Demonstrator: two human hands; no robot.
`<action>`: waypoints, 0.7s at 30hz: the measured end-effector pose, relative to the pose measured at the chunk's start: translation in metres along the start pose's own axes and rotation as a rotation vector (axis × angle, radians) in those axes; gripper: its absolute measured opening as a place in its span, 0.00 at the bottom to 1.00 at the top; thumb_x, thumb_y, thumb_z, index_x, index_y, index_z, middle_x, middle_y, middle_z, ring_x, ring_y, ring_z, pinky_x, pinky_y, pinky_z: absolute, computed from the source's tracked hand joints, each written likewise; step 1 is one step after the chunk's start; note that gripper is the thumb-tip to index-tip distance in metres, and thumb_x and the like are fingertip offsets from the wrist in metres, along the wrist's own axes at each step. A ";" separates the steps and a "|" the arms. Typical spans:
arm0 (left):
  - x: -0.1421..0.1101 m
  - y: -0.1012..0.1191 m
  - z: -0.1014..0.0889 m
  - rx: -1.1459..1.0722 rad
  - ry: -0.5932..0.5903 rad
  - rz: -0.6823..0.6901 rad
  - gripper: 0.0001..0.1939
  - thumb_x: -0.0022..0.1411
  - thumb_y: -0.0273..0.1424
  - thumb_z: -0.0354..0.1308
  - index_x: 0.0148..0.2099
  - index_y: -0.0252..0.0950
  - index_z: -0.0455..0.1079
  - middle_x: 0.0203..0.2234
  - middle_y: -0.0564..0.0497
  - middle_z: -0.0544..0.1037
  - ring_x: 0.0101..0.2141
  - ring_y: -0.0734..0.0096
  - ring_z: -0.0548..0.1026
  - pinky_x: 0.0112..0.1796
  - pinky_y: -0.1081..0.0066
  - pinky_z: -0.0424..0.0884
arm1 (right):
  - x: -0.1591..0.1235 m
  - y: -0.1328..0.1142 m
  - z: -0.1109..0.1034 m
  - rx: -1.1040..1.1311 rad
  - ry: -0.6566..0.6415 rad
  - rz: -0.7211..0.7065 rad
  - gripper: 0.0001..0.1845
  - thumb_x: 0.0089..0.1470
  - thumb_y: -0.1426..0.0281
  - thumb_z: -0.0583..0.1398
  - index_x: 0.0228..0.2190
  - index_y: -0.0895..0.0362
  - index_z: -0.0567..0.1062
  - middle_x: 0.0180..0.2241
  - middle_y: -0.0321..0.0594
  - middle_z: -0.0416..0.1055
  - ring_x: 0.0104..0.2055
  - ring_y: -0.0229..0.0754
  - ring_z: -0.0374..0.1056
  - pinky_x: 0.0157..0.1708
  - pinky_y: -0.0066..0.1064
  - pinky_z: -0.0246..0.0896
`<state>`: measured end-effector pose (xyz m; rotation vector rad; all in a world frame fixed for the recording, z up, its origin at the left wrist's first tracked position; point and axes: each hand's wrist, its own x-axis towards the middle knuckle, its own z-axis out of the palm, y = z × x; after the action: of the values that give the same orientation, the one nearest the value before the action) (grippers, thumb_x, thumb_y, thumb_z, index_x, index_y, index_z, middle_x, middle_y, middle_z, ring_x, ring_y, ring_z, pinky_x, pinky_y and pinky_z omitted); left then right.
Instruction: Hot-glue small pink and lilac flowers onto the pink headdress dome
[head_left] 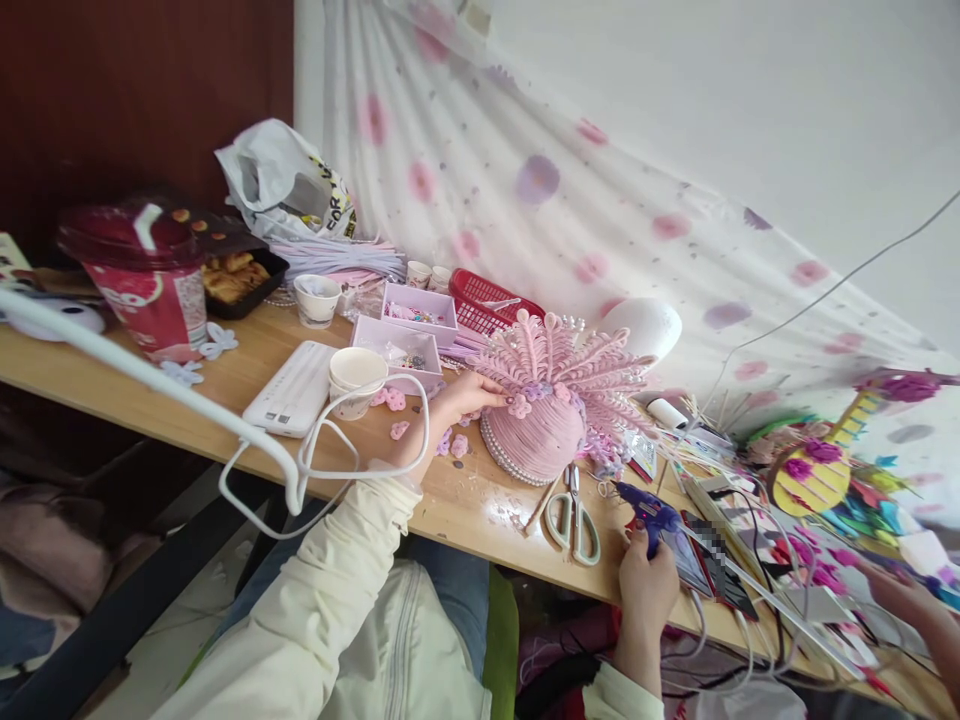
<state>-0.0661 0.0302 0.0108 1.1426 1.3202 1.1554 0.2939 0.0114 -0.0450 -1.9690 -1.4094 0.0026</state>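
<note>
A pink headdress point(544, 435) stands on the table, with a domed, cord-wrapped base, a pearl trim and fuzzy plume-like stems fanning up. At its left front, my left hand point(466, 396) pinches a small pink flower point(519, 405) against the dome. My right hand point(646, 585) is wrapped round the handle of a blue hot glue gun point(651, 512), held at the table edge with its nozzle towards the headdress. Scissors point(576, 520) with pale green handles lie between the headdress and the glue gun. Several loose pink flowers point(390, 398) lie left of the dome.
Paper cups point(358, 372), a white power bank point(289, 390), lilac boxes point(397, 345) and a red basket point(491, 300) stand on the left and behind. A white cable point(326, 470) loops past my left forearm. At far right reaches another person's hand point(896, 595).
</note>
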 end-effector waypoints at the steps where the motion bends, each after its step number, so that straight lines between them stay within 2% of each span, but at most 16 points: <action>1: 0.000 0.002 0.003 0.008 0.005 0.005 0.15 0.57 0.38 0.69 0.40 0.30 0.79 0.13 0.61 0.63 0.13 0.82 0.55 0.17 0.75 0.52 | -0.001 -0.001 -0.001 -0.008 0.001 0.017 0.18 0.57 0.58 0.50 0.33 0.58 0.73 0.35 0.62 0.77 0.41 0.66 0.72 0.39 0.47 0.63; 3: 0.001 0.004 0.010 0.032 0.018 0.009 0.14 0.60 0.37 0.68 0.40 0.31 0.77 0.15 0.60 0.65 0.15 0.82 0.58 0.18 0.76 0.54 | -0.002 -0.004 -0.002 -0.017 -0.001 0.043 0.18 0.58 0.58 0.51 0.32 0.57 0.73 0.36 0.61 0.77 0.42 0.64 0.72 0.40 0.45 0.63; 5: 0.002 0.006 0.014 0.068 0.028 0.006 0.13 0.64 0.38 0.63 0.41 0.31 0.75 0.22 0.57 0.72 0.19 0.80 0.65 0.21 0.76 0.63 | -0.002 -0.006 -0.003 -0.013 -0.006 0.055 0.17 0.58 0.58 0.52 0.32 0.57 0.73 0.36 0.60 0.77 0.43 0.62 0.72 0.40 0.44 0.64; 7: 0.003 0.006 0.017 0.109 0.033 0.001 0.13 0.68 0.39 0.60 0.44 0.32 0.73 0.31 0.53 0.76 0.27 0.75 0.73 0.28 0.72 0.72 | -0.003 -0.007 -0.003 -0.005 -0.008 0.067 0.17 0.58 0.58 0.52 0.32 0.56 0.73 0.35 0.59 0.77 0.42 0.61 0.72 0.40 0.43 0.64; 9: 0.002 0.007 0.018 0.148 0.038 0.004 0.13 0.68 0.39 0.59 0.46 0.32 0.72 0.38 0.50 0.78 0.33 0.71 0.77 0.34 0.67 0.76 | -0.004 -0.008 -0.003 0.005 -0.008 0.078 0.17 0.58 0.58 0.53 0.31 0.56 0.73 0.34 0.58 0.77 0.42 0.61 0.72 0.40 0.42 0.64; 16: -0.003 0.004 0.021 0.261 0.106 0.105 0.13 0.67 0.39 0.60 0.44 0.32 0.74 0.40 0.49 0.79 0.40 0.65 0.78 0.42 0.60 0.76 | -0.006 -0.011 -0.004 0.014 -0.009 0.087 0.18 0.58 0.58 0.53 0.34 0.58 0.75 0.36 0.58 0.78 0.42 0.61 0.72 0.40 0.42 0.63; 21: 0.000 0.003 0.022 0.330 0.146 0.151 0.12 0.65 0.37 0.62 0.40 0.32 0.76 0.36 0.50 0.81 0.39 0.65 0.79 0.44 0.60 0.75 | -0.006 -0.012 -0.005 -0.005 -0.025 0.086 0.19 0.59 0.58 0.52 0.36 0.59 0.75 0.38 0.60 0.77 0.44 0.62 0.72 0.40 0.43 0.62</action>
<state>-0.0440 0.0313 0.0131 1.4380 1.6022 1.1750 0.2831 0.0054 -0.0368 -2.0388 -1.3401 0.0636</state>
